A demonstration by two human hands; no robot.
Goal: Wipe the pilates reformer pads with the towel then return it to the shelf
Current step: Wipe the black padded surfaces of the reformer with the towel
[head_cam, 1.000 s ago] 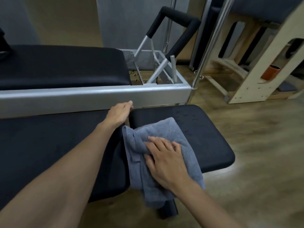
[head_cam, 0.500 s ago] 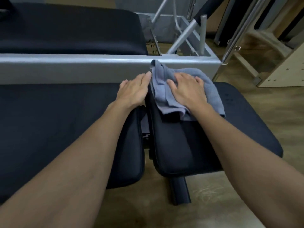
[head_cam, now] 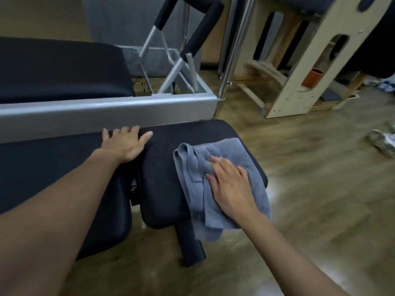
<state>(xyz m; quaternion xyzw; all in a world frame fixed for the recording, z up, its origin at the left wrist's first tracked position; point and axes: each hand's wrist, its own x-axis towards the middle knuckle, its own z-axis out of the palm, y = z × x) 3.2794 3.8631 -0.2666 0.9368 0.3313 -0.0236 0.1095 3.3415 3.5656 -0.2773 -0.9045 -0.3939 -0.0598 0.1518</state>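
Head view: you look down at a black reformer pad (head_cam: 171,167) beside a silver frame rail (head_cam: 106,112).
Towel: the grey-blue towel (head_cam: 230,154) lies rumpled on the pad's right half, its near edge hanging off the front.
Right hand: your right hand (head_cam: 232,189) presses flat on the towel, fingers spread, not gripping.
Left hand: your left hand (head_cam: 126,144) rests open and empty on the pad's far left edge, near the rail.
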